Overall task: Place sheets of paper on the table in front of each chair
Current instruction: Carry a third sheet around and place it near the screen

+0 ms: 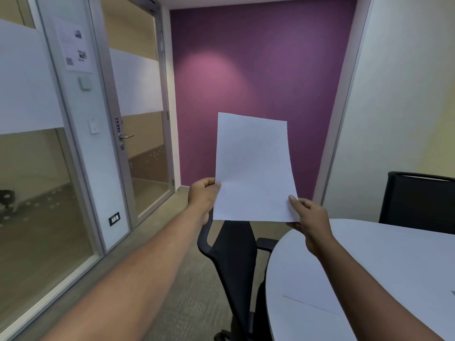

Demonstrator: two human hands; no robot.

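I hold a blank white sheet of paper upright in the air in front of me. My left hand pinches its lower left edge and my right hand pinches its lower right corner. Whether it is one sheet or a thin stack, I cannot tell. Below the sheet stands a black office chair, pushed against the rounded end of the white table. Another sheet of paper lies flat on the table near its front edge. A second black chair stands at the table's far side.
A glass wall with a glass door runs along the left. A purple wall closes the far end. Grey carpet covers the floor between the glass wall and the chair.
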